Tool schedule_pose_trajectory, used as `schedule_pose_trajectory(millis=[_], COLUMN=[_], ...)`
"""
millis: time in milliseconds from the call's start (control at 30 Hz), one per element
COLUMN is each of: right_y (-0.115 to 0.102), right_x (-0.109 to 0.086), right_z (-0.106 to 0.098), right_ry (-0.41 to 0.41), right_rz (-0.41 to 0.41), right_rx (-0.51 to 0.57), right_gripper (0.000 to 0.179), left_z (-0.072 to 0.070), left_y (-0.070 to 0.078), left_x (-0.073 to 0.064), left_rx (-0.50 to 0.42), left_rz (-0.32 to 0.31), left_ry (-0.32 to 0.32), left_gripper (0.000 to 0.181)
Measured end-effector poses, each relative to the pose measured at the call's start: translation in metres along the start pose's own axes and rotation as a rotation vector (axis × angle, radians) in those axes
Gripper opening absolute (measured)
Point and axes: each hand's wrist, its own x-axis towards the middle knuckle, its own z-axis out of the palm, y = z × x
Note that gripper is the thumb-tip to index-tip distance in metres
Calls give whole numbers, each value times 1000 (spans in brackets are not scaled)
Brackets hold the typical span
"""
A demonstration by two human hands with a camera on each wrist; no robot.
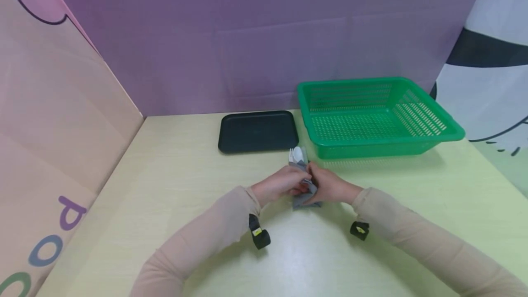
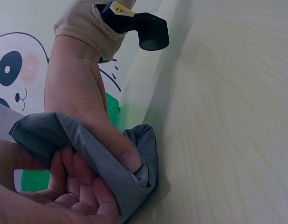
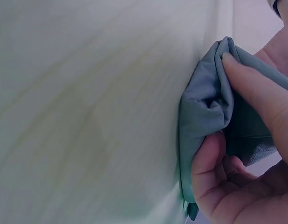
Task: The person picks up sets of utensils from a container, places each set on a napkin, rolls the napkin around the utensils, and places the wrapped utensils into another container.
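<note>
A bunched grey cloth wrap [image 1: 307, 198] lies on the table in front of me, with the heads of a white fork [image 1: 291, 155] and a white spoon [image 1: 298, 154] poking out of its far end. A greyish utensil, kind unclear, shows beside the spoon. From the left, my left hand [image 1: 284, 181] holds the cloth with curled fingers. My right hand [image 1: 332, 184] grips it from the other side, its thumb [image 3: 249, 79] pressing on a fold. Both wrist views show the folded cloth [image 2: 111, 168] between the two hands; the cutlery handles are hidden.
Behind the hands lies a black tray [image 1: 258, 132]. A green perforated basket [image 1: 392, 148] stands at the back right, close to the tray and the right hand. A purple backdrop [image 1: 247, 45] rises along the table's far edge.
</note>
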Motion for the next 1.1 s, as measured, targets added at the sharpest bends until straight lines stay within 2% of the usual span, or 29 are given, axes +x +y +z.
schedule_pose_trajectory(millis=[200,433,833,1100], right_y=[2,6,4,2], right_x=[-2,-3,-8,-11], right_z=[1,2,-4,-4], right_ry=[-2,-33,-98,-92], right_rz=[8,52,92,115], right_rx=[47,74,153,192], right_gripper=[62,69,74,76], left_z=[3,6,9,10], left_y=[2,3,1,1], left_x=[1,1,7,6], left_rx=[-8,-24,0,8], left_rz=[-16,-6,7,17], left_ry=[12,20,53,48], left_gripper=[28,15,23,24])
